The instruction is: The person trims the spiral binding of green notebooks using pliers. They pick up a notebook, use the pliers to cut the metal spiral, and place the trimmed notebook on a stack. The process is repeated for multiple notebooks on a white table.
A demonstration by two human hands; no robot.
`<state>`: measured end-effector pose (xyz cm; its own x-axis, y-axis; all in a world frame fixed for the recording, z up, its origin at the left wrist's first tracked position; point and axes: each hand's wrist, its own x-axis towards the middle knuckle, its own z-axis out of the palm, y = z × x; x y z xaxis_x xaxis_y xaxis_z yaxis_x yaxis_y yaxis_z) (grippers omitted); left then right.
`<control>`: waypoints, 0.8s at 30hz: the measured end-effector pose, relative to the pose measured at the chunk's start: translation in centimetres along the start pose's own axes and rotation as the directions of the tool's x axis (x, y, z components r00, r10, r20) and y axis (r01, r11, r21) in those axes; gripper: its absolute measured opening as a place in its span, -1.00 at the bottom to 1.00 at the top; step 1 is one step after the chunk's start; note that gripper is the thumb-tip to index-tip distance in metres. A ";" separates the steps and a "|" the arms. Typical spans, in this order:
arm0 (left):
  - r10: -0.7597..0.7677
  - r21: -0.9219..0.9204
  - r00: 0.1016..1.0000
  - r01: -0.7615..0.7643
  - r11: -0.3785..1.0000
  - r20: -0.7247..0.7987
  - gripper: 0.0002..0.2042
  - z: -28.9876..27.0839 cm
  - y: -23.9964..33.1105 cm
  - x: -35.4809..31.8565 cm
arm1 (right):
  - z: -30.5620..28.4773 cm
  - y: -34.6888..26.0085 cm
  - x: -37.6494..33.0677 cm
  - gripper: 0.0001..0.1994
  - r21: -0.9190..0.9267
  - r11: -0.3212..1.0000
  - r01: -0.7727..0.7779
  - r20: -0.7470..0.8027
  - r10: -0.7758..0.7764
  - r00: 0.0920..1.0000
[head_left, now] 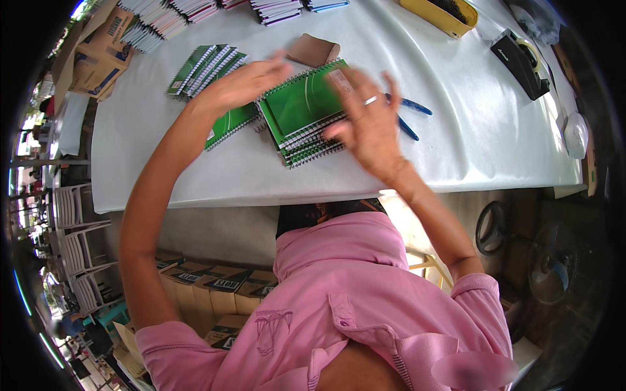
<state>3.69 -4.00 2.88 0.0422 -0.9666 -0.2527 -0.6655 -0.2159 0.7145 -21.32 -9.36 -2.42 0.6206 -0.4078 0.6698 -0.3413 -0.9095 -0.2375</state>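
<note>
A stack of green spiral notebooks (293, 106) lies in front of me on the white-covered table, its pieces turned different ways. My right hand (373, 127), with a ring on one finger, is over the right end of the stack. Its fingers are spread and a little blurred; whether they touch the top cover I cannot tell. Past the stack's upper left corner reaches my left hand (251, 81), fingers stretched out and blurred at the tips, holding nothing visible. Beneath that forearm another green notebook (233, 124) is partly hidden. Blue-handled pliers (412, 107) rest just right of my right hand.
More green notebooks (201, 68) are fanned out at the left. Behind the stack lies a brown piece of cardboard (313, 49). A black tape dispenser (518, 65) and a yellow container (440, 14) stand far right. Bound books (277, 10) and a cardboard box (98, 62) border the far left.
</note>
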 end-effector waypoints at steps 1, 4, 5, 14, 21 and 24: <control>-0.034 -0.144 0.986 0.011 0.990 -0.161 -0.19 -0.2 0.3 -1.8 | -1.0 1.6 0.7 -0.32 0.091 0.993 -0.081 -0.067 0.087 0.994; -0.357 -0.579 0.905 0.167 0.798 -0.231 -0.26 -0.1 -0.3 -6.7 | -2.0 5.9 1.2 -0.26 0.518 0.701 -0.490 0.212 0.450 0.867; -0.463 -0.696 0.876 0.249 0.674 -0.134 -0.28 0.4 -0.2 -7.3 | -2.5 6.8 1.1 -0.11 0.488 0.612 -0.622 0.378 0.495 0.783; -0.336 -0.839 0.901 0.395 0.373 0.274 -0.33 4.0 2.7 -7.2 | -1.2 2.5 0.0 -0.14 0.573 0.576 -0.583 0.536 0.275 0.798; -0.374 -0.873 0.866 0.433 0.223 0.333 -0.31 4.9 0.3 -7.5 | -3.5 3.9 -0.1 0.10 0.485 0.153 -0.861 0.847 0.163 0.506; -0.315 -0.852 0.886 0.432 0.294 0.340 -0.30 5.3 1.2 -7.4 | -4.3 3.0 -1.5 0.06 0.493 0.027 -0.869 0.866 0.083 0.494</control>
<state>-1.36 3.62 2.13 -0.0065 -0.7411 -0.6713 0.4577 -0.5991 0.6570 -26.33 -11.16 -1.13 0.8894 -0.3468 -0.2980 -0.2006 0.2897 -0.9359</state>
